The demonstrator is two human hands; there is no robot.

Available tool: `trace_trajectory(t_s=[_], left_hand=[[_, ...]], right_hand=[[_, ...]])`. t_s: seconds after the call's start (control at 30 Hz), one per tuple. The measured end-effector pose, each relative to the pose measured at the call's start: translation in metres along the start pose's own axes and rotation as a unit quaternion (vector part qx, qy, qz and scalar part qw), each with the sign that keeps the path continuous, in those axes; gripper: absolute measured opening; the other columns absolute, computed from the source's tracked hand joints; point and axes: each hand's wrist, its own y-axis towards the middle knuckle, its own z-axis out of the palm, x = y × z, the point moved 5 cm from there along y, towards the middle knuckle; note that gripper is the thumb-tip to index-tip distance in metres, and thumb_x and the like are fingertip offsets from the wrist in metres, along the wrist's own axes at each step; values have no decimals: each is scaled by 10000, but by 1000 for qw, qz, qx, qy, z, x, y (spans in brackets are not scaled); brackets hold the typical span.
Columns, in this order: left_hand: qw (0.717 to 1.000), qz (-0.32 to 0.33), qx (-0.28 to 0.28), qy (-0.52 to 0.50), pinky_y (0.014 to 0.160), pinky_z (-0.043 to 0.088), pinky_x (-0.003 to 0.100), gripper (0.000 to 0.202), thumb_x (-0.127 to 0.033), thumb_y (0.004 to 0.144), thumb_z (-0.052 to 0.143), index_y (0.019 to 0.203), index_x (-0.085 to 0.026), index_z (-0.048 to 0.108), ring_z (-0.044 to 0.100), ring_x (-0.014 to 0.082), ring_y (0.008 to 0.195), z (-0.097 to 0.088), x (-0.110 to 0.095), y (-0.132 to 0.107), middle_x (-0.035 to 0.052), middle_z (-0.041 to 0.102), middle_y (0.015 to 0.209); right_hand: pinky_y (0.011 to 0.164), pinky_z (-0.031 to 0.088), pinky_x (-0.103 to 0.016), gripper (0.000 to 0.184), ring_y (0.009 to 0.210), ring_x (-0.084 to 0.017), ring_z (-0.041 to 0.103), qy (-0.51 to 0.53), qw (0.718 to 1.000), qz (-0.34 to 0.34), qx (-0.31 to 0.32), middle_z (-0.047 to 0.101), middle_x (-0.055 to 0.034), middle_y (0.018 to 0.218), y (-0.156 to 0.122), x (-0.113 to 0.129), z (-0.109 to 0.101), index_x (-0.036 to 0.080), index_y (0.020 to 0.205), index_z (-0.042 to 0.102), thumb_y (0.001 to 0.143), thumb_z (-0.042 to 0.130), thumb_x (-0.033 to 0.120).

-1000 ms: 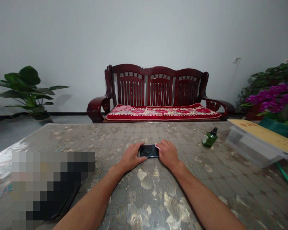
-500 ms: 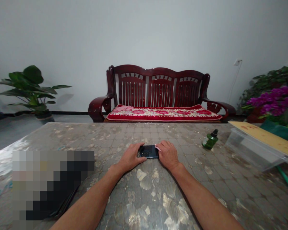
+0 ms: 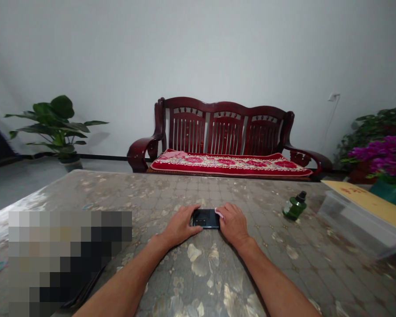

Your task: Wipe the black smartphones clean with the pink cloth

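A dark, glossy smartphone point(image 3: 210, 219) lies flat on the patterned table cover, its camera side facing up. My left hand point(image 3: 182, 223) grips the phone's left end between thumb and fingers. At the right end, my right hand point(image 3: 232, 223) is closed around a small pale pink cloth point(image 3: 219, 213) and presses against the phone. Most of the cloth is hidden under the right fingers.
A green bottle point(image 3: 295, 206) with a black cap stands to the right. Beyond it is a clear plastic box point(image 3: 353, 229) with a yellow board point(image 3: 366, 200) on top. A blurred-out dark item point(image 3: 82, 255) lies at left. A wooden bench point(image 3: 224, 127) stands behind the table.
The camera view has tilted up and turned slightly left, so the scene sits lower and farther right. Both hands stay at the phone, with little visible movement.
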Motion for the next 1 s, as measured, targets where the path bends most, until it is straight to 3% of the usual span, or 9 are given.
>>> trace_trajectory(t_s=[0.53, 0.77, 1.0], left_hand=[[1000, -5, 0, 3, 1018, 455, 448, 694, -249, 711, 793, 1353, -198, 534, 573, 313, 1166, 0, -4, 0, 116, 646, 1249], [1000, 1, -2, 2, 1019, 449, 445, 688, -240, 711, 779, 1351, -198, 532, 566, 312, 1169, 0, -4, 0, 113, 638, 1259], [1000, 10, 4, -16, 1017, 443, 426, 716, -221, 697, 791, 1361, -201, 524, 559, 298, 1164, 1, -5, 0, 103, 633, 1262]], right_hand=[[829, 393, -302, 263, 948, -203, 572, 17, 1000, 16, -11, 663, -33, 948, 1, -3, 2, 266, 1010, 724, 915, 545, 98], [843, 394, -288, 281, 952, -193, 571, 44, 998, -41, 3, 657, -27, 951, -3, 2, -1, 250, 1021, 719, 900, 542, 68], [808, 383, -304, 262, 925, -204, 576, -6, 1000, 16, -7, 660, -43, 928, 0, -15, -4, 244, 972, 729, 919, 531, 82]])
